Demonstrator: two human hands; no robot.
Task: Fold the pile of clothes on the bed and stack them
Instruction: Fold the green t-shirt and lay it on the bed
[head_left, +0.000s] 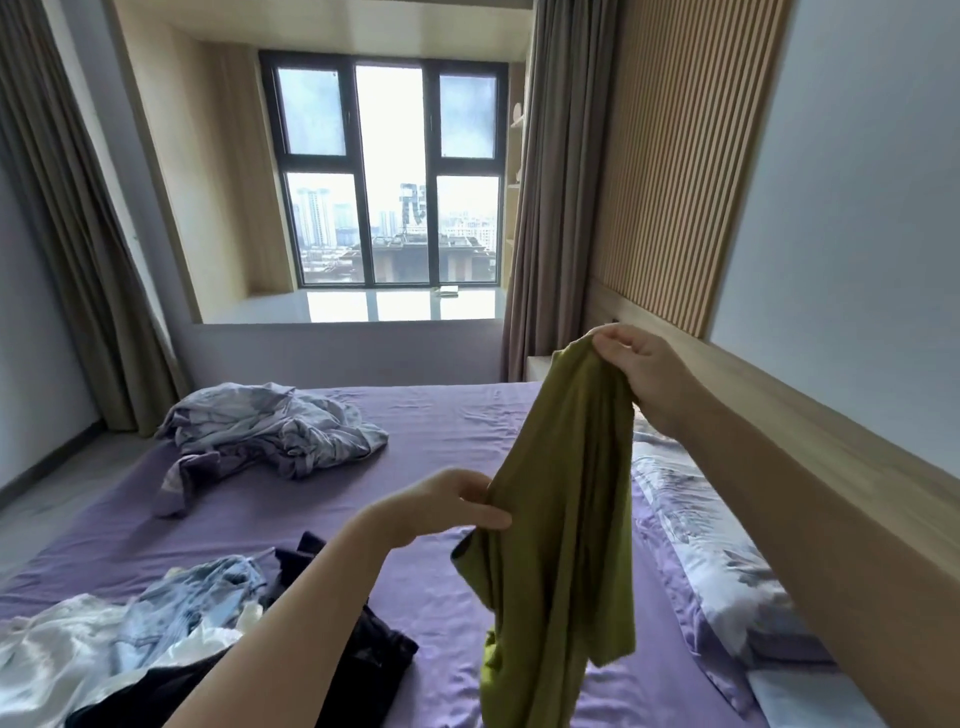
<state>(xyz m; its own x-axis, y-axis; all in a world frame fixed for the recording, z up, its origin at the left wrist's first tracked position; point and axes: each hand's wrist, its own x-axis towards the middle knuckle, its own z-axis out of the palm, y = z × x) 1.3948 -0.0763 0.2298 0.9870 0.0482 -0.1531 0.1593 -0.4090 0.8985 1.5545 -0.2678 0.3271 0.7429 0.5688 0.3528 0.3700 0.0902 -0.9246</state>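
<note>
An olive-green garment (561, 525) hangs in the air over the purple bed (322, 499). My right hand (644, 374) grips its top edge, raised high at the right. Lower down, my left hand (441, 506) pinches the garment's left edge at about mid-height. The cloth's lower part dangles loosely, bunched, above the sheet. A pile of unfolded clothes (156, 623) lies at the lower left of the bed: white, light-blue patterned and black pieces, partly hidden by my left forearm.
A crumpled grey-blue blanket (270, 428) lies on the far left of the bed. A floral pillow (717, 561) rests along the wooden headboard (810, 431) on the right. Beyond the bed are a bay window (389, 176) and curtains.
</note>
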